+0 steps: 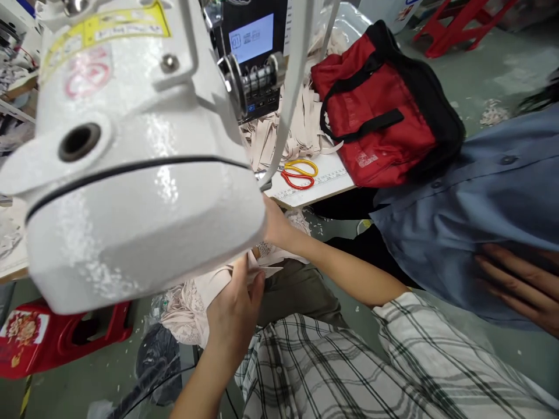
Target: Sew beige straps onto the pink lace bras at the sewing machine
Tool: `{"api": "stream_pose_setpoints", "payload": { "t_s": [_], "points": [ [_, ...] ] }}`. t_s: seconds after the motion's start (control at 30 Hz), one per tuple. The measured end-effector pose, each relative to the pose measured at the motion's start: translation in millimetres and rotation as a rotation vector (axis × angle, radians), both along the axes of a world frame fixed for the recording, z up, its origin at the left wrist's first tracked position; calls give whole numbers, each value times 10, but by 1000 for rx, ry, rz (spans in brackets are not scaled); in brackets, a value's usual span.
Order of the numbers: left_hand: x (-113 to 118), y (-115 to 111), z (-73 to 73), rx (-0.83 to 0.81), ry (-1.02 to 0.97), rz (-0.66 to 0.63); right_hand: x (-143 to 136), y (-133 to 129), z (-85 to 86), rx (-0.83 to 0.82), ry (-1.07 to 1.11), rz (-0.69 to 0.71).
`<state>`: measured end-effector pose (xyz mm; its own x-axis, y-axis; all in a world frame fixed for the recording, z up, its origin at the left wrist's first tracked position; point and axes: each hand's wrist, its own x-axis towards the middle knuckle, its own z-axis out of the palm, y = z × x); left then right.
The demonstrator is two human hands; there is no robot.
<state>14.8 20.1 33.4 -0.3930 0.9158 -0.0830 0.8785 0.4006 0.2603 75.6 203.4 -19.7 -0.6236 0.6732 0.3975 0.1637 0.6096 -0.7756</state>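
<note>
The cloth (186, 314) bunches between seven and eight o'clock, below the machine (140, 221); its loose weight could tug the held edge askew, or a lace fold could slip under and catch; the left hand (236, 305), at seven o'clock, has its fingers bent and apparently closed on the cloth; the right hand (276, 224), at the centre, passes behind the machine, so I cannot tell whether its fingers grip or spread; working unseen there, they could get nicked.

Round about, a stool (65, 343) stands at eight o'clock; the machine fills nine, blocking the view; strips (305, 128) lie between twelve and one; scissors (301, 174) rest at one, near the tabletop (334, 181) edge, where a forearm might knock them; a bag (388, 116) sits at two; a co-worker's hand (524, 285) is past three.
</note>
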Motion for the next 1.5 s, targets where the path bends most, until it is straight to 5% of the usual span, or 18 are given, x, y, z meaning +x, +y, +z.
{"api": "stream_pose_setpoints", "payload": {
  "t_s": [0.27,0.57,0.8,0.97,1.07,1.2,1.3,1.4,1.5],
  "points": [
    [-30,-33,30,-23,60,-20,26,-59,-29,-150,160,-12],
    [-74,-104,-21,2,115,-66,245,-268,-105,-503,354,-31],
    [-131,-206,-214,332,144,-61,411,-517,-53,-656,317,23],
    [152,-294,-308,310,21,-122,681,-741,56,-531,127,105],
    [386,-433,-341,289,-83,-236,868,-896,76,-607,102,136],
    [368,-580,-220,189,-367,-393,1041,-984,42,-925,328,57],
    [197,-584,-31,329,-399,-428,1091,-995,59,-1052,268,119],
    [80,-506,84,462,-226,-511,1079,-1024,126,-874,34,445],
    [-29,-387,-4,186,-235,-484,1020,-1051,141,-382,-219,546]
  ]
}}
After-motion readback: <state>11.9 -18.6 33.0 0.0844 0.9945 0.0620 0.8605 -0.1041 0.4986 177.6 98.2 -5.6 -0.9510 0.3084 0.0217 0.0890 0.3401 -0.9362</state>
